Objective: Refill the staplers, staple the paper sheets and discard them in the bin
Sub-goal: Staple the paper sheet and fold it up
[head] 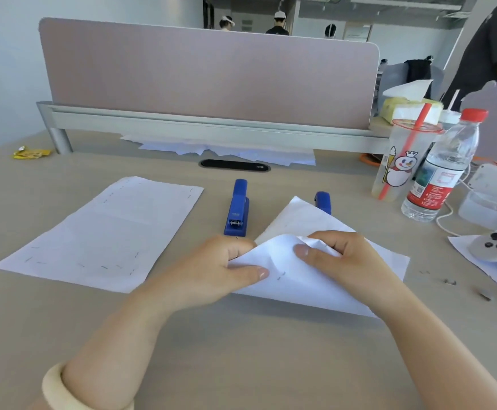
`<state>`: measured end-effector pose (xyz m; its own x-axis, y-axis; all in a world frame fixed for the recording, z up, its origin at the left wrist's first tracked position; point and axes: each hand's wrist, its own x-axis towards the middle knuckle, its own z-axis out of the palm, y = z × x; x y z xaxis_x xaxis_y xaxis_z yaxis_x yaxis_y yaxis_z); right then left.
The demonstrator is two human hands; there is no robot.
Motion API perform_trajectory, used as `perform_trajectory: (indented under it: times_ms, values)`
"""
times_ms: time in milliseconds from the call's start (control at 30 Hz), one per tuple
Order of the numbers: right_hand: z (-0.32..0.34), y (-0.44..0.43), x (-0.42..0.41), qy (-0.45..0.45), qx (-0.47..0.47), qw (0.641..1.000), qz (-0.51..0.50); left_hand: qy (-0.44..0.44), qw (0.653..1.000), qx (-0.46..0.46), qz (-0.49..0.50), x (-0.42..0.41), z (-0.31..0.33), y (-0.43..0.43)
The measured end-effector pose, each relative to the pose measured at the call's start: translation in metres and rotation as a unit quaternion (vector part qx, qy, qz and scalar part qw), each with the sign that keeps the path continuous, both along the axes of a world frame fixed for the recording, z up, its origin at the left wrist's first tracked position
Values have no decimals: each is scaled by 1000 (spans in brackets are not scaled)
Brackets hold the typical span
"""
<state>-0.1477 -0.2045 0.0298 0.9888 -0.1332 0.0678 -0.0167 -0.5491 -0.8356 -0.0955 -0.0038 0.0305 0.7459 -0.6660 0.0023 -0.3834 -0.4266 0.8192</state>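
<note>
Both hands are closed on one stapled sheet (315, 261), the left hand (220, 270) and right hand (342, 255) bunching its near corner, likely crumpling it for the bin, which is out of view. Just beyond the grip stand two blue staplers (236, 208), with another stapled sheet (102, 235) flat to its left. The tan desk (241, 350) ends at a pink divider (208, 75); bottles crowd the right.
</note>
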Motion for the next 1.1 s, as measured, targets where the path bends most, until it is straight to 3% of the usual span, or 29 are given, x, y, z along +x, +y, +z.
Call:
perform_trajectory:
  times_ms: [200,667,733,867,1100]
  values:
    - [9,9,-9,35,90,995,7,88,995,-37,4,-6,9,6]
    - [11,8,-10,27,100,994,20,84,994,-65,-16,-1,3,7]
    - [12,5,-10,18,105,994,10,64,995,-81,-16,2,6,11]
    - [27,-6,-12,-20,156,987,-16,53,976,-206,38,18,9,27]
    - [83,-7,-25,-125,225,966,30,77,972,-223,16,-8,11,-1]
